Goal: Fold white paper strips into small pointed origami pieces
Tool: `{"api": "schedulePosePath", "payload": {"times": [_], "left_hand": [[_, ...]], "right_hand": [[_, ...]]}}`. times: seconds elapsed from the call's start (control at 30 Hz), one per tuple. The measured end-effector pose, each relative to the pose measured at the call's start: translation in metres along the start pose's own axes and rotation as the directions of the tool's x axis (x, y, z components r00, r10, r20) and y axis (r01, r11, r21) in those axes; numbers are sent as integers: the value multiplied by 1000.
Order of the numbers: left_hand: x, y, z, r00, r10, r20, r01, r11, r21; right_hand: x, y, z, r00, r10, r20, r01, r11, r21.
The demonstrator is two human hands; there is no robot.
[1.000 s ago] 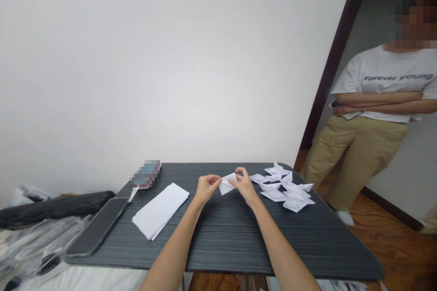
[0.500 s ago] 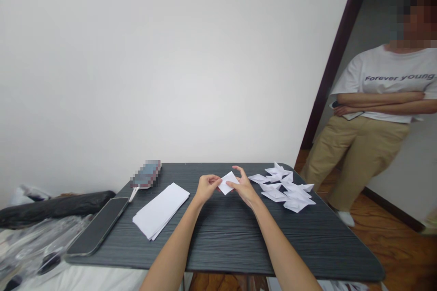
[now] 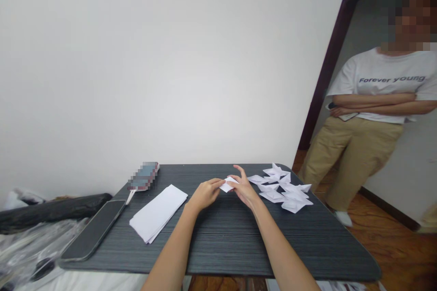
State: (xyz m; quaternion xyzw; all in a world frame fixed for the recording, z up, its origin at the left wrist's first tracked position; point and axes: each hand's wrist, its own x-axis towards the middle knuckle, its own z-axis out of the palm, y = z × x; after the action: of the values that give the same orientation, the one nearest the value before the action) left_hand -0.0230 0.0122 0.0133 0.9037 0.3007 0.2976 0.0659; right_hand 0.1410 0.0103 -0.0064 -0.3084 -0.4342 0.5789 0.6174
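Note:
A small folded piece of white paper is pinched between my two hands above the middle of the table. My left hand grips its left edge, fingers over the top. On the other side, my right hand holds it between thumb and fingers, with the index finger raised. Just right of that hand lie several folded white paper boats, bunched together. To the left of my forearm rests a stack of white paper sheets.
A dark phone lies at the left edge of the black table. Behind it is a second device, blurred out, with a white strap. A person stands to the right with arms crossed. Plastic-wrapped items lie at left.
My left hand has turned over the paper, its fingers now lying across the left edge. The paper is tilted flatter and looks smaller. The camera view has shifted slightly.

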Motion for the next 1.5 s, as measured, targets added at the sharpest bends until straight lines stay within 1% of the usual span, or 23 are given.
{"api": "schedulePosePath", "payload": {"times": [0.07, 0.17, 0.2, 0.27, 0.33, 0.37, 0.4, 0.43, 0.5, 0.53, 0.6, 0.7, 0.77, 0.87, 0.97, 1.03, 1.1, 1.2, 1.37, 1.5], "left_hand": [[-1, -3, 1, 1000, -25, 10, 24, 996, 84], [-2, -8, 1, 998, -63, 3, 62, 992, 108], [-3, -9, 1, 997, -80, -2, 80, 992, 93], [-3, -12, 0, 991, -132, -7, 132, 991, 20], [-2, -14, 1, 977, -211, 25, 212, 968, -135], [-2, -15, 2, 965, -252, 66, 261, 935, -240], [-1, -16, 4, 950, -285, 123, 311, 884, -348], [-1, -17, 5, 934, -303, 189, 357, 821, -446], [-1, -18, 6, 905, -293, 308, 423, 695, -582], [-1, -19, 7, 896, -274, 348, 440, 647, -623], [-1, -19, 6, 888, -243, 391, 455, 585, -671], [-1, -19, 5, 884, -240, 401, 465, 535, -705], [0, -18, 6, 883, -269, 384, 469, 497, -730], [2, -18, 7, 885, -337, 322, 447, 416, -792], [3, -19, 6, 881, -387, 272, 410, 337, -848], [4, -18, 5, 873, -407, 268, 398, 278, -874], [4, -17, 3, 864, -415, 287, 407, 237, -882], [4, -15, 0, 855, -410, 316, 431, 224, -874], [3, -10, -6, 856, -391, 340, 443, 211, -872], [2, -9, -11, 848, -376, 374, 478, 235, -846]], "right_hand": [[-1, -2, 3, 1000, 16, 23, -17, 1000, 22], [-1, -2, 1, 998, 12, 56, -14, 1000, 20], [0, -1, -1, 999, 6, 53, -6, 1000, -6], [4, 2, -8, 1000, -26, 9, 26, 993, -114], [8, 4, -15, 991, -111, -74, 86, 956, -282], [10, 5, -18, 984, -156, -89, 114, 926, -361], [10, 5, -19, 982, -175, -69, 132, 903, -408], [10, 4, -19, 985, -172, -26, 144, 893, -427], [8, 2, -15, 990, -104, 95, 135, 898, -419], [6, 1, -13, 987, -60, 148, 118, 900, -419], [3, 0, -8, 977, 1, 213, 98, 887, -450], [-1, 0, -7, 973, -6, 231, 124, 857, -500], [-1, 0, -7, 971, 3, 239, 115, 870, -479], [0, 1, -8, 964, 48, 263, 62, 917, -394], [0, 1, -7, 970, 37, 239, 37, 953, -300], [0, 1, -6, 977, 27, 214, 27, 969, -247], [0, 1, -5, 976, 29, 214, 16, 978, -206], [-1, -1, -4, 969, 49, 243, -5, 984, -177], [-4, -3, -3, 969, 69, 238, -27, 984, -177], [-6, -5, -1, 970, 66, 232, -31, 988, -153]]}}
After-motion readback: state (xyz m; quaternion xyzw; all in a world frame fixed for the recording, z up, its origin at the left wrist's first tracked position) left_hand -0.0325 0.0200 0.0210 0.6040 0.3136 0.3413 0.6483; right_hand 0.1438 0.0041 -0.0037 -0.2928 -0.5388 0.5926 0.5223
